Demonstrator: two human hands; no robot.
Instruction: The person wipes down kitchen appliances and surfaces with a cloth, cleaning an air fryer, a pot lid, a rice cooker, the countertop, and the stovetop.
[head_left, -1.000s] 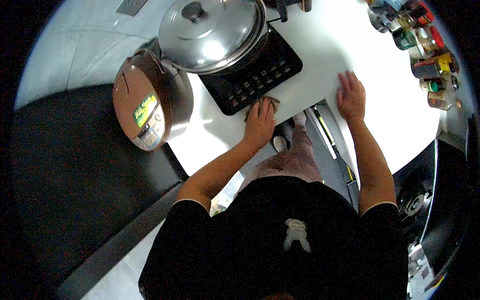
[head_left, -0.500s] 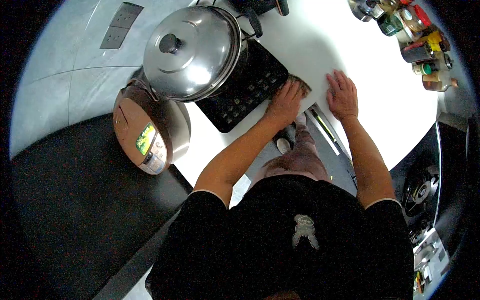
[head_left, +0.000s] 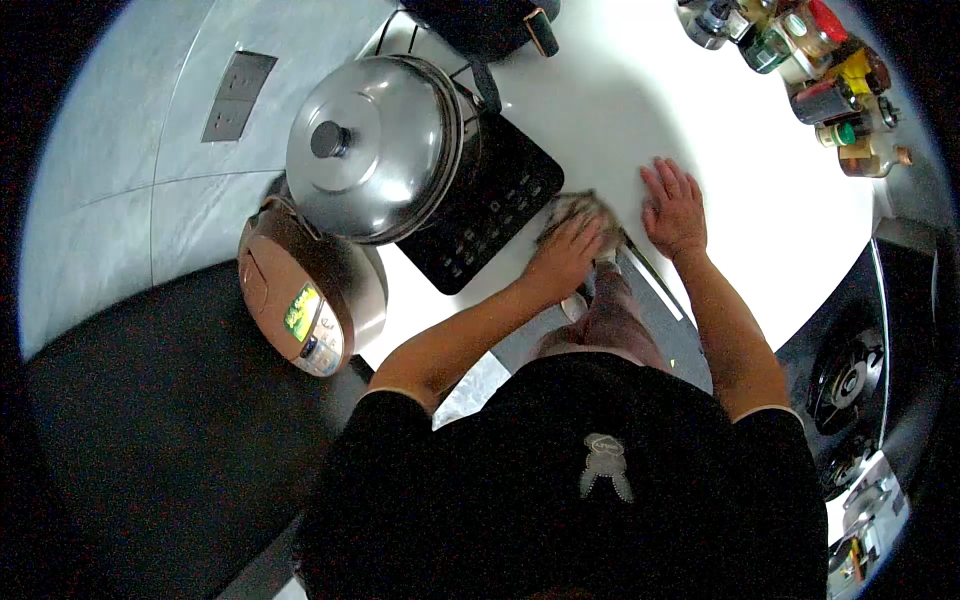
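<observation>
My left hand (head_left: pixel 568 262) presses down on a crumpled grey-brown cloth (head_left: pixel 580 208) at the front edge of the white countertop (head_left: pixel 620 110). Its fingers are bent over the cloth, which is partly hidden beneath them. Just left of the cloth sits a black induction cooktop (head_left: pixel 490 215) bearing a steel pot with a domed lid (head_left: pixel 380 150). My right hand (head_left: pixel 676 215) lies on the countertop to the right, fingers stretched out, holding nothing.
A brown rice cooker (head_left: pixel 290 285) stands at the left. Several jars and bottles (head_left: pixel 800 50) line the back right. A black pan (head_left: pixel 470 25) is behind the pot. On the right is a gas stove (head_left: pixel 850 380). Below the counter edge is an open drawer (head_left: pixel 655 280).
My left hand has drawn the cloth away from the cooktop's corner, nearer to my body along the counter edge. My right hand stays about where it was. The view has tilted slightly.
</observation>
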